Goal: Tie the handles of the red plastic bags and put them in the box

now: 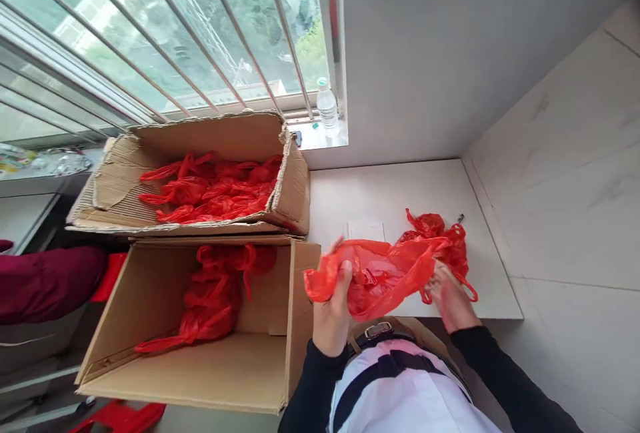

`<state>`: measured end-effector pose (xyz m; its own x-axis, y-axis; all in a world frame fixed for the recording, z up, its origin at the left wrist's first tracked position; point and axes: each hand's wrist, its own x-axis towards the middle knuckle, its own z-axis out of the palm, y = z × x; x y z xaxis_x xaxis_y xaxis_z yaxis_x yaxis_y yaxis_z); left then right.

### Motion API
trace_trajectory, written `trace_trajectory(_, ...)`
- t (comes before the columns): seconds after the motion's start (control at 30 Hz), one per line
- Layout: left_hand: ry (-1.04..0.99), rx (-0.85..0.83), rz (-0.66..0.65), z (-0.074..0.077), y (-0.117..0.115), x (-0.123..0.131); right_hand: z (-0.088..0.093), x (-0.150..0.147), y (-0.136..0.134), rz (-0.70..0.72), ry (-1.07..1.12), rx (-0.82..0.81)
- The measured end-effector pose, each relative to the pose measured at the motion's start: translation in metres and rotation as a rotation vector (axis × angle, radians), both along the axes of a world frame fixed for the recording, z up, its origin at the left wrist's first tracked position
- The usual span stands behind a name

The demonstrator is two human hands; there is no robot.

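A red plastic bag (385, 269) is stretched between my two hands over the white counter (395, 196). My left hand (333, 309) pinches its left edge, thumb on top. My right hand (450, 296) grips the bag's right part, fingers curled under the plastic. More crumpled red bags (440, 233) lie bunched on the counter just beyond my right hand. To the left stand two open cardboard boxes: the near box (210, 366) holds a strip of red bags (215, 296), the far box (293, 186) is filled with red bags (215, 189).
A clear water bottle (327, 107) stands on the window sill under the barred window (165, 33). A white card (366, 230) lies on the counter. A tiled wall (565, 186) bounds the right side. A dark red cushion (45, 283) sits at far left.
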<state>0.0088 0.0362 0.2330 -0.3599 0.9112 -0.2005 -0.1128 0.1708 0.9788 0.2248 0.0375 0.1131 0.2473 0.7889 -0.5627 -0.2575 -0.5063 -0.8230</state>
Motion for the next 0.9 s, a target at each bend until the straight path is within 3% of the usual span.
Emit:
trace_trajectory(0.07, -0.013, -0.005, -0.080, -0.006, -0.005, -0.007, 0.013, 0.004, 0.000, 0.001, -0.072, 0.096)
trace_trajectory(0.17, -0.028, -0.039, -0.130, -0.014, -0.012, -0.014, 0.027, 0.004, 0.006, 0.171, -0.272, 0.220)
trace_trajectory(0.23, -0.043, -0.077, -0.141, -0.018, -0.016, -0.016, 0.028, -0.001, 0.007, 0.300, -0.362, 0.190)
trace_trajectory(0.33, -0.039, -0.116, -0.148, -0.022, -0.020, -0.017, 0.020, -0.009, 0.005, 0.384, -0.390, 0.147)
trace_trajectory(0.47, -0.051, -0.136, -0.141, -0.027, -0.024, -0.022, 0.013, -0.008, 0.002, 0.426, -0.401, 0.147)
trace_trajectory(0.63, -0.075, -0.144, -0.220, -0.033, -0.026, -0.031, 0.024, -0.005, 0.005, 0.438, -0.374, 0.256)
trace_trajectory(0.9, 0.005, -0.071, -0.240, -0.028, -0.020, -0.033, 0.039, -0.023, 0.002, 0.541, -0.650, 0.238)
